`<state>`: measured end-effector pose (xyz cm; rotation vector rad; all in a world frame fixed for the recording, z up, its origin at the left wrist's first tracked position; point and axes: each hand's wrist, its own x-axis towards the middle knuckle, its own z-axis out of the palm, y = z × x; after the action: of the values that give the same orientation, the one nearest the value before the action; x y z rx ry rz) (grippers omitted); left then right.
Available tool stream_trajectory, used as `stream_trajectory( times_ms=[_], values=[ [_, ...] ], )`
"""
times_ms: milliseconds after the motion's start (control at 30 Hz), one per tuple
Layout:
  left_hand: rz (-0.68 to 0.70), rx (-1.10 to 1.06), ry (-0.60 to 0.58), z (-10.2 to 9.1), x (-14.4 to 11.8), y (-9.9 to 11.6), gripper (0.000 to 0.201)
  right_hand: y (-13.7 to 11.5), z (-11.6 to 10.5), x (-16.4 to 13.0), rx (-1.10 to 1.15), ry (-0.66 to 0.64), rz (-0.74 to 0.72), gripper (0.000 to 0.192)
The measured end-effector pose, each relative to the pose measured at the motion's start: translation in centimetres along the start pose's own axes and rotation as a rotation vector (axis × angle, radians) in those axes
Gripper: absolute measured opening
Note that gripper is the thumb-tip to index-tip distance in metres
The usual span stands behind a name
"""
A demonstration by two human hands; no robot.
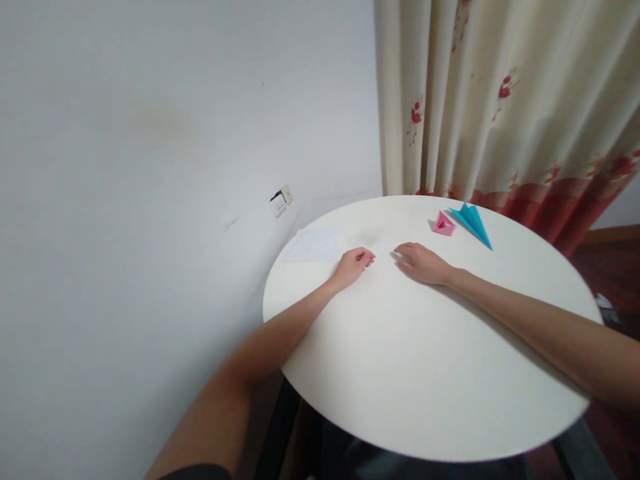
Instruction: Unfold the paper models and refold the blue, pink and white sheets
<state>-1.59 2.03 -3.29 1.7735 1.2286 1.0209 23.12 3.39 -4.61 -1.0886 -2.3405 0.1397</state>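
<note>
My left hand [353,265] rests on the round white counter [425,373] with its fingers curled loosely inward, gripping nothing, just beside the near right corner of a white sheet of paper [314,245] lying flat by the counter's left edge. My right hand [421,263] lies palm down close by, fingers stretched flat and empty. Farther back on the right sit a small pink folded paper shape [443,224] and a blue paper plane [472,223], just beside each other, in front of a flowered curtain [505,100]
</note>
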Motion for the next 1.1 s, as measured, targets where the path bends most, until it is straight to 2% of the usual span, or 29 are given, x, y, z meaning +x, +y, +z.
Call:
stream_trajectory(
  times_ms=[100,167,267,333,533,667,733,833,933,1000,1100],
  values=[
    [0.061,0.029,0.022,-0.4,0.2,-0.5,0.022,-0.2,0.1,0.1,0.015,-0.024,-0.017,0.031],
    [0.084,0.086,0.087,-0.7,0.5,-0.8,0.018,-0.3,0.1,0.1,0.025,-0.033,-0.012,0.031],
    [0.123,0.260,0.212,-1.6,0.6,-1.0,0.019,-0.1,0.1,0.1,0.024,-0.052,-0.023,0.032],
    [0.106,0.396,0.249,-2.1,0.6,-1.0,0.024,0.0,0.1,0.1,0.025,-0.058,-0.035,0.032],
    [-0.143,0.808,0.259,-3.4,0.5,-1.6,0.049,0.3,0.1,0.0,0.002,-0.074,-0.049,0.033],
    [-0.382,0.961,0.135,-3.8,0.6,-1.9,0.069,0.5,0.1,-0.1,-0.022,-0.094,-0.058,0.036],
    [-0.423,0.986,0.056,-3.7,0.5,-1.8,0.073,0.5,0.1,-0.1,-0.021,-0.094,-0.058,0.037],
    [-0.361,0.990,-0.045,-3.1,0.1,-1.3,0.073,0.5,0.0,-0.1,0.000,-0.086,-0.056,0.036],
    [-0.199,0.967,-0.112,-2.3,-0.4,-0.5,0.065,0.3,-0.1,-0.1,0.016,-0.066,-0.034,0.035],
    [-0.070,0.944,-0.115,-2.0,-0.6,0.0,0.055,0.2,-0.3,0.1,0.011,-0.021,0.005,0.034],
    [0.108,0.861,-0.102,-1.9,-0.5,0.8,0.039,0.3,-0.5,0.4,0.007,0.117,0.059,0.032]
  ],
)
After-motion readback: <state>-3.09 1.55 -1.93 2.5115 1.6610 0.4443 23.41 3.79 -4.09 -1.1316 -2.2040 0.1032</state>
